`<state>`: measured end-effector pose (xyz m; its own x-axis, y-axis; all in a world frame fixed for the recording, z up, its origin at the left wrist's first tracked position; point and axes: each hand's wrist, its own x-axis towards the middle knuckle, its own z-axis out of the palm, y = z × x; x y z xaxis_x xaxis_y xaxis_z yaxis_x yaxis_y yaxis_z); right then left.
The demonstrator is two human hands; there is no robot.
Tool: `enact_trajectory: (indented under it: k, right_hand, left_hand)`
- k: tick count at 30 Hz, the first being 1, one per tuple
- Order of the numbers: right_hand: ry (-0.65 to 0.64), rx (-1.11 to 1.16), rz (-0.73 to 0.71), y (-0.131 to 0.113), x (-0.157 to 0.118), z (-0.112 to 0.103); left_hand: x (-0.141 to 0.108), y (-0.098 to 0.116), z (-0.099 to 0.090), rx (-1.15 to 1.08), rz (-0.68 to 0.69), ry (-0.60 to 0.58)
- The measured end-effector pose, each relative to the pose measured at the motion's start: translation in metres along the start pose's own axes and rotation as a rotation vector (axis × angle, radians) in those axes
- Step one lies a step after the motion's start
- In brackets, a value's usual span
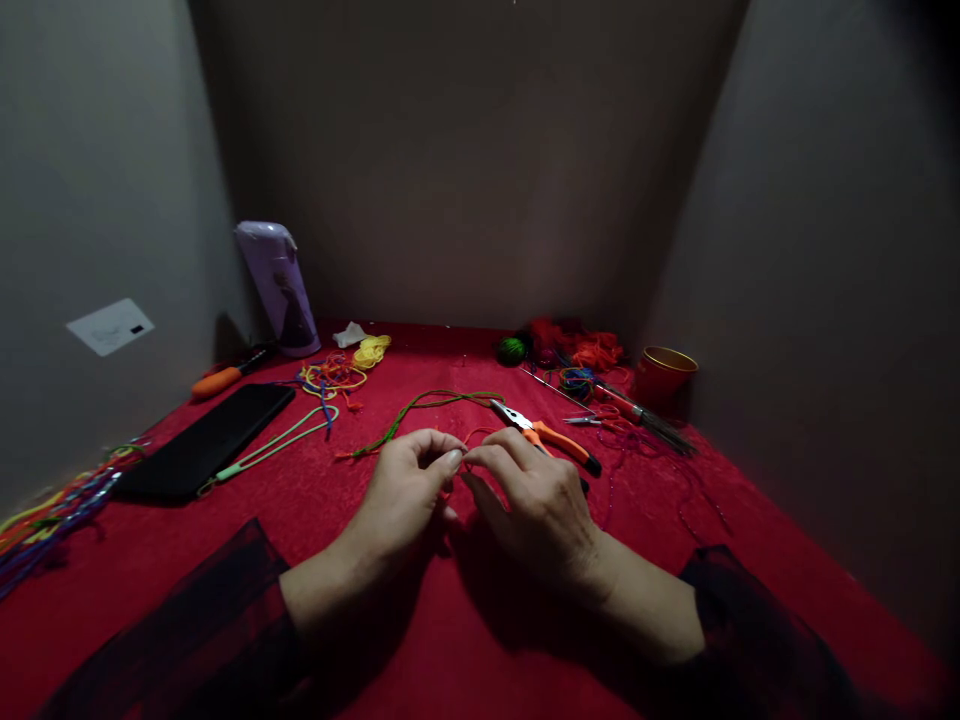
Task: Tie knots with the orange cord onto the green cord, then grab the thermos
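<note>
My left hand (409, 485) is closed in a pinch, thumb against forefinger, on a thin red cord (484, 432). Its fingertips meet those of my right hand (532, 495), whose fingers are bent around the same cord. Little of the cord shows, and red cloth behind makes it hard to follow. Just beyond the hands lies a green braided cord (420, 400) with an orange-red end, curved across the cloth. Pliers (559, 440) with orange and black handles rest right behind my right hand, which partly hides them.
A red cloth (435, 640) covers the table between grey walls. Leftward are a black phone (210, 440) with a pale green strap (281, 440), an orange-handled tool (216, 382), a purple bottle (277, 285) and coloured cords (67, 510). Rightward are small scissors (600, 420), tangled yarn (592, 350) and a cup (664, 375).
</note>
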<state>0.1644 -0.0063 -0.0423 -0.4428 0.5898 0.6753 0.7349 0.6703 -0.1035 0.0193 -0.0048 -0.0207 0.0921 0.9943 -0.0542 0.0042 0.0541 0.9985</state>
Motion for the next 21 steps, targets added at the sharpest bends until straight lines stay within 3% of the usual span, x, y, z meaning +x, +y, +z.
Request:
enact_trajectory:
  k: [7, 14, 21]
  right_hand:
    - [0.032, -0.051, 0.004, 0.0, -0.0002, 0.0003]
    - [0.123, -0.054, 0.041, -0.0034, -0.0002, 0.0015]
    - [0.145, 0.11, 0.112, -0.0031, -0.0029, 0.005]
  left_hand:
    - [-0.0027, 0.002, 0.0005, -0.148, -0.126, -0.074]
    - [-0.0027, 0.0027, 0.0004, -0.255, -0.13, -0.074]
    - [-0.0035, -0.0024, 0.0003, -0.232, -0.116, -0.092]
